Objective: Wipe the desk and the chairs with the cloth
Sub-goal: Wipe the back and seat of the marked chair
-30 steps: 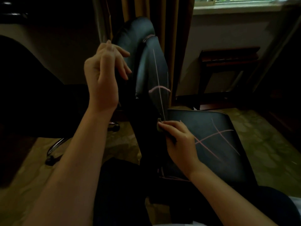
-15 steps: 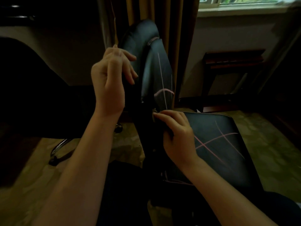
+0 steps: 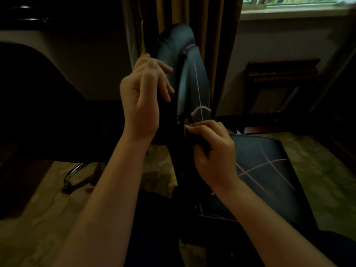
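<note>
At the side of a dim room, before an ochre curtain [image 3: 194, 14], stood one black leather office chair [image 3: 192, 81].

- Orientation: the backrest was upright, its long axis vertical. Its padded face was turned right, toward the seat [image 3: 269, 151]. The seat ran flat toward the lower right and carried crossed pink stitching. A pink line ran down the backrest to a pink curve near its foot.
- Left hand [image 3: 142, 97]: raised behind the backrest, back of the hand to the camera. The fingers were loosely bent, their tips lying against the rear edge of the leather, with nothing seen in its grasp.
- Right hand [image 3: 213, 151]: placed at the joint where backrest met seat. The forefinger reached into the crease and the other fingers and thumb were curled over something dark. It was too dim to tell whether that was the cloth or part of the chair.
- Change since one second earlier: the right forefinger had climbed the crease to just under the pink curve. The left hand had drawn in from the open air to touch the backrest.
- Surroundings: a patterned carpet [image 3: 317, 170] lay underfoot. A chrome leg with caster [image 3: 77, 170] stood left of the arms, under a large dark shape. A dark wooden stand [image 3: 279, 74] stood under the window sill [image 3: 289, 15].
</note>
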A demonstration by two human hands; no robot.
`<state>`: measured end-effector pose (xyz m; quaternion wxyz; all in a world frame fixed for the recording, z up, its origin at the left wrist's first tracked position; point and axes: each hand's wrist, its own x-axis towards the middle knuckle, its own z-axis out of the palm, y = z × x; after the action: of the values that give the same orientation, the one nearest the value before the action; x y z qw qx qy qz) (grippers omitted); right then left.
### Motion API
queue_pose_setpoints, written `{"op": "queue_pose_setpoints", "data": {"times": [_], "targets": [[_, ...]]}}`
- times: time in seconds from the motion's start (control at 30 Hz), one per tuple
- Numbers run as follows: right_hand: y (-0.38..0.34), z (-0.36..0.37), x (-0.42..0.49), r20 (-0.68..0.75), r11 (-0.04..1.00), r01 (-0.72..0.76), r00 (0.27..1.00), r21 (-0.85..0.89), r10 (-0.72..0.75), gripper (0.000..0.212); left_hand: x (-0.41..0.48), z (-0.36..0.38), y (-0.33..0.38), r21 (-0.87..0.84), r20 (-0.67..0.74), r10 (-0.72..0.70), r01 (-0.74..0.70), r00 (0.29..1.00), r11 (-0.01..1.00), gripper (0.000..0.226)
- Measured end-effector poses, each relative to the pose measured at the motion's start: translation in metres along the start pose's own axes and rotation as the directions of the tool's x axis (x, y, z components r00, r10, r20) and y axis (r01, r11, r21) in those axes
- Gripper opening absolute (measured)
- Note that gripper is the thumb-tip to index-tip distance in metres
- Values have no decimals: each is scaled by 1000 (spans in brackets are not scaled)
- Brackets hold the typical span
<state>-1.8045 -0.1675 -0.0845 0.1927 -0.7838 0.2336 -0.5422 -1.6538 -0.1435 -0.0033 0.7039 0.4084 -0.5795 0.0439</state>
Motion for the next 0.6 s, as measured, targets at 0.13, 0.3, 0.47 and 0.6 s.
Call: {"op": "queue_pose_setpoints", "data": {"times": [0.13,0.3,0.47,0.6], "targets": [[-4,-13,12,15,998,-63,998,-17,63,31,1,1,-1,0,0,9,-9,1000,1000,46],[-32,-2,24,23,995,48,999,-89,-46,25,-1,0,1,6,-12,5,-5,1000,1000,49],[-33,-6,8,2,973,146,989,-181,-148,20,-3,-1,0,15,7,44,-44,999,999,46],[-26,-13,0,-29,984,135,990,-115,-139,19,1,2,0,-5,-12,23,-23,1000,1000,45]]}}
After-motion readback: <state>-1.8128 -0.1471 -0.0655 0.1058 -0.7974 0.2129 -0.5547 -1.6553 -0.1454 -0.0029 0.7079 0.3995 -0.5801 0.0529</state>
